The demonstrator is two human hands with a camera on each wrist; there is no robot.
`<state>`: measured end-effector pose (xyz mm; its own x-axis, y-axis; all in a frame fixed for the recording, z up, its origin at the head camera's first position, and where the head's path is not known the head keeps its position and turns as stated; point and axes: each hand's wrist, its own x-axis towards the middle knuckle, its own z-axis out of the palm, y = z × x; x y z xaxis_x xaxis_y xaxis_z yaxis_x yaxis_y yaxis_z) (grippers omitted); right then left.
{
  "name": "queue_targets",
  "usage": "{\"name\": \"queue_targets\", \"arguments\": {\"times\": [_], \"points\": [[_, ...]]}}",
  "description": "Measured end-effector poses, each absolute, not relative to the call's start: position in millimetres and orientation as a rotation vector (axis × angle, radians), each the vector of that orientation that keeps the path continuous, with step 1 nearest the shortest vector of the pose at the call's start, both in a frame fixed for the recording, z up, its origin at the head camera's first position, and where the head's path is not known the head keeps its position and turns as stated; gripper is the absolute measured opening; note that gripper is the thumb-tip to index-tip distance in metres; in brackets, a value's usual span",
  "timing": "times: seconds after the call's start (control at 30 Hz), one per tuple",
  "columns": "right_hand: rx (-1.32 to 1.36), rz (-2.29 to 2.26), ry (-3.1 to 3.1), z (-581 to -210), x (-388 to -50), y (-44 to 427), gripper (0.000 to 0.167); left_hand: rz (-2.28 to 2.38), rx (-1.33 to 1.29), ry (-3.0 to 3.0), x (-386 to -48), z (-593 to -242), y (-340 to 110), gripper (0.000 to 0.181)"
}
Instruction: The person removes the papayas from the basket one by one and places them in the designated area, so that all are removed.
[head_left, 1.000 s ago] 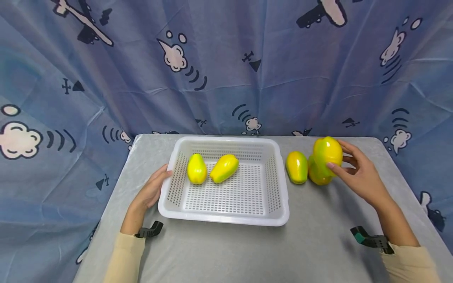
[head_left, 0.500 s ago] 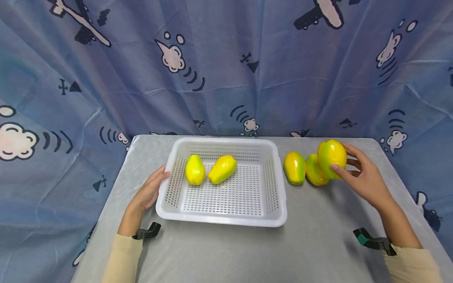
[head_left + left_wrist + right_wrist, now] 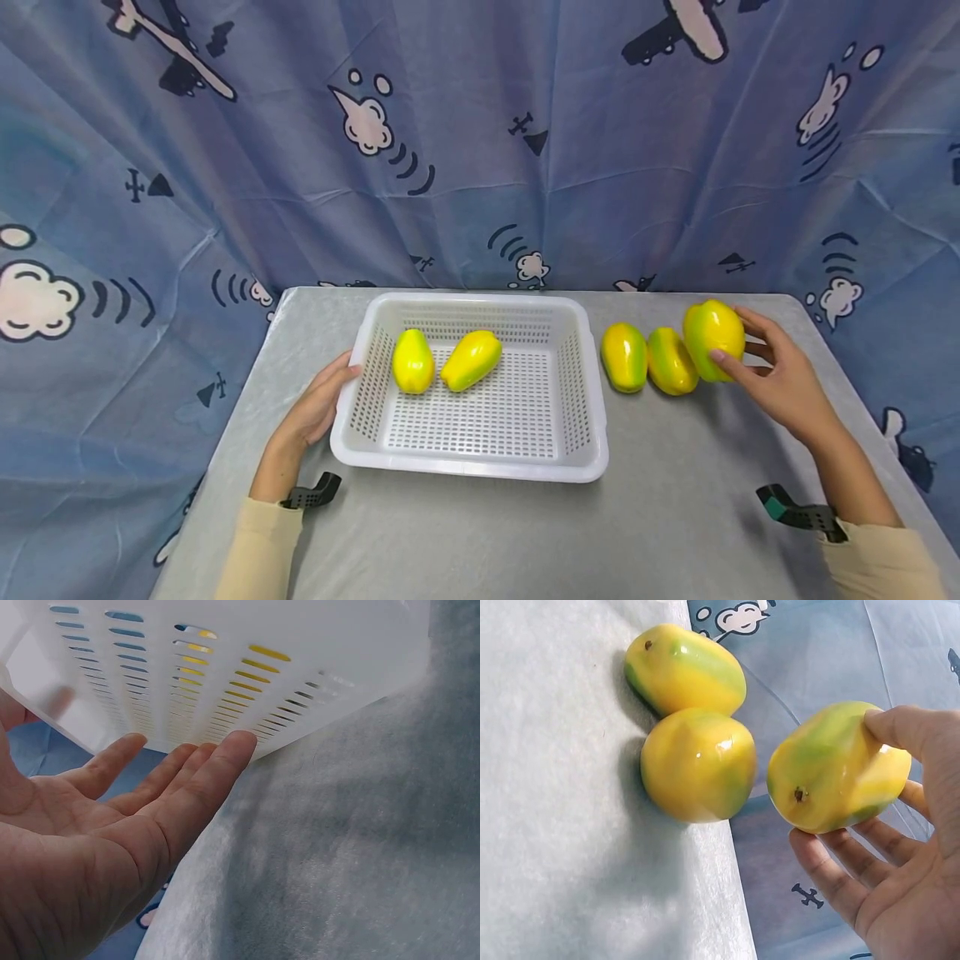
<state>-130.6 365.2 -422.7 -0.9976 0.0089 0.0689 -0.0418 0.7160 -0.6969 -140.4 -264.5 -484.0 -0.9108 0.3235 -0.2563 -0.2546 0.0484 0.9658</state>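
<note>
My left hand (image 3: 317,406) holds the left rim of a white perforated plastic basket (image 3: 468,469), its thumb over the rim. In the left wrist view its fingers (image 3: 199,787) stretch along the outside of the basket wall. Two yellow-green papayas, one upright (image 3: 413,362) and one slanted (image 3: 472,361), lie in the basket's left half. On the right, my right hand (image 3: 783,387) grips a shiny papaya (image 3: 712,337) between thumb and fingers. Beside it two more papayas, a left one (image 3: 624,357) and a right one (image 3: 671,362), lie close together on the table.
A grey cloth-covered table (image 3: 465,542) carries everything. Behind it hangs a blue curtain (image 3: 450,217) with airplane and cloud prints, close to the table's back edge. Black camera straps, left (image 3: 313,492) and right (image 3: 798,514), sit on both wrists.
My right hand has moved right with the held papaya, which covered part of the neighbouring papaya and now shows a clearer separation. The left hand and basket stay put apart from a small view shift.
</note>
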Motion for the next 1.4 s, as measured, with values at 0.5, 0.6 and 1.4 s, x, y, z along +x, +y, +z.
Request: {"name": "queue_targets", "arguments": {"times": [0.5,0.6,1.4], "points": [[-0.100,1.138,-2.873,-431.9,-139.4,373.9,0.080,1.923,0.069,1.933,-138.9,-485.6,-263.9,0.066],[-0.150,1.137,-2.868,-434.8,-141.1,375.2,0.081,1.934,0.086,1.925,-140.1,-485.9,-264.0,0.066],[-0.273,1.148,-2.962,-467.0,-147.8,387.7,0.087,1.939,0.127,1.909,-144.1,-487.3,-267.5,0.066]]}}
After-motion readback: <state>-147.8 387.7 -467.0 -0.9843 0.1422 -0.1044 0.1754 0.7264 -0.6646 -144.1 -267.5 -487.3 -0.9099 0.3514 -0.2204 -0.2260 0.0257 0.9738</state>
